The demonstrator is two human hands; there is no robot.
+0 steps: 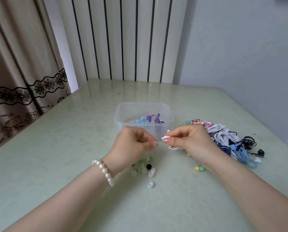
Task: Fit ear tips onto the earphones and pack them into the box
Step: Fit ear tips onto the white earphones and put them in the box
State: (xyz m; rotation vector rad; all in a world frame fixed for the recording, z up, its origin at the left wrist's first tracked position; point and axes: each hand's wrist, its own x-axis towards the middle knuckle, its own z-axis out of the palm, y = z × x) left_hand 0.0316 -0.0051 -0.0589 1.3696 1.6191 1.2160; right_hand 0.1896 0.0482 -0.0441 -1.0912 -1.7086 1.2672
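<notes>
My right hand (188, 138) pinches a white earphone (167, 136) by its earbud, and its coiled white cord (173, 147) hangs below the palm. My left hand (134, 141) is closed at the fingertips right beside the earbud; a thin pale piece bridges the two thumbs, and I cannot tell what it is. Behind both hands stands a clear plastic box (123, 114) holding blue and purple earphones (148, 120). Loose ear tips (148, 169) in white, green and black lie under my left wrist, one white tip (150, 184) lying apart nearer me.
A heap of coiled earphones (226, 138) in white, red, blue and black lies to the right on the pale green table (56, 148). A yellow-green earbud (198, 168) rests below my right wrist. A curtain hangs left; a radiator stands behind the table.
</notes>
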